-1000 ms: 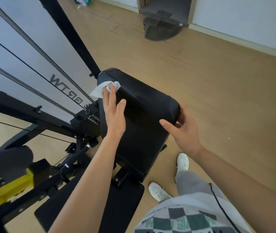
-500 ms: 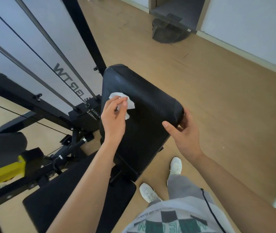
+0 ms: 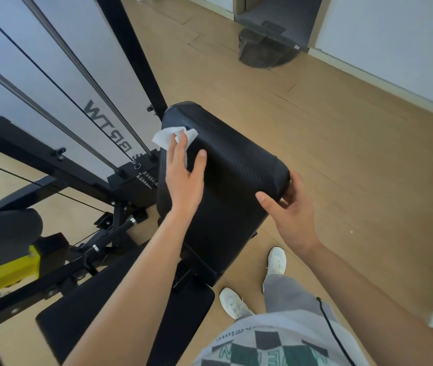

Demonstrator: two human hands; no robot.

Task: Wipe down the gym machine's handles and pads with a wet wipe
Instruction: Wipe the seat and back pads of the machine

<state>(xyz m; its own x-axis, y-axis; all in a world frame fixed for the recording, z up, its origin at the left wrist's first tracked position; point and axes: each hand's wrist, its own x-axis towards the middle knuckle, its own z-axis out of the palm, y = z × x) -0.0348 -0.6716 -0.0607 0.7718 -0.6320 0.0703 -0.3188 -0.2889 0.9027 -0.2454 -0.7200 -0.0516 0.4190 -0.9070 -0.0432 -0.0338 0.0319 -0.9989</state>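
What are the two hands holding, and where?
The right hand grips the back pad at its top right corner. The left hand only presses the wipe flat.

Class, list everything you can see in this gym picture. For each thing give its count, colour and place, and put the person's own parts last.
back pad: one, black, centre, upright
wet wipe: one, white, at the back pad's upper left edge
seat pad: one, black, bottom, below the back pad
machine frame: one, black, left
guide rods: two, silver, slanting across the upper left
yellow part: one, yellow, lower left edge
floor: one, light wood, right
shoes: two, white, on the floor beside the seat pad
left hand: one, flat, presses the wet wipe
right hand: one, grips the back pad's right corner
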